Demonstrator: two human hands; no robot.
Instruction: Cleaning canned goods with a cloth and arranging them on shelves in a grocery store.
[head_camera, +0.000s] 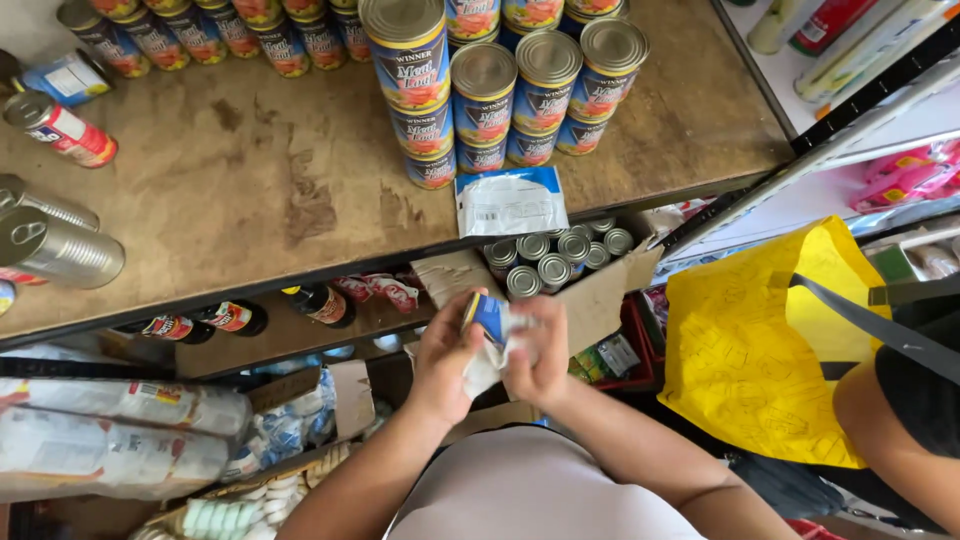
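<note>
Head view, hands: left hand (440, 355) & right hand (540, 350) meet just below the shelf edge, both on one blue-labelled can (487, 315).
Left fingers: curled round the can's left side, gripping it.
Right fingers: closed over a white cloth (487, 365), pressed against the can's right side.
Can position: held in the air, tilted, in front of the lower shelf, right under the cardboard box.
Cloth: bunched betw. the palms, hanging under the can.
Head view, shelf: brown worn wooden shelf (250, 190) above the hands.
Stack: blue cans w/ red picture labels (500, 95), piled 3 high near shelf middle.
Packet: flat white & blue packet (511, 202) lying at the front edge, touching the stack base.
Left side: silver cans on their sides (55, 245), one red & white can (60, 128) also lying down.
Below: open cardboard box of small cans, tops showing (555, 255); dark bottles (300, 305) on lower shelf.
Right: another person w/ a yellow bag (750, 350).
</note>
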